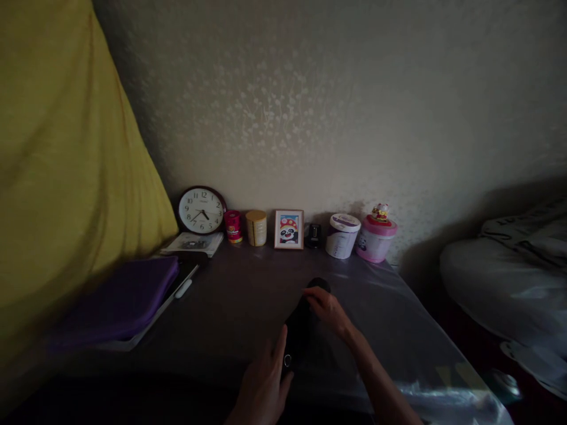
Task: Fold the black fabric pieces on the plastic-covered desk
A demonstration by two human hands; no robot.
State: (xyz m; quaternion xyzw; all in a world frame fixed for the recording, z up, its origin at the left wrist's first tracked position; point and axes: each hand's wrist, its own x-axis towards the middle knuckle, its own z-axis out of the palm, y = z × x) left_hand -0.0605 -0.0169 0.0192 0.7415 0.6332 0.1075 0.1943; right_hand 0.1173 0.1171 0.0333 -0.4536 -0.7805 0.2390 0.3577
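A long black object lies at a slant over the dark table, its rounded dark end pointing away from me. A small pale ring mark shows near its close end; the dim light hides what kind of thing it is. Around its near end, my left hand is closed, with fingers and thumb on either side. My right hand pinches the far part from the right, fingertips bent down onto it just below the rounded end.
Along the wall stand a clock, a red can, a yellow-lidded can, a framed panda picture, a white tub and a pink tub. A purple pouch lies left beside a yellow curtain.
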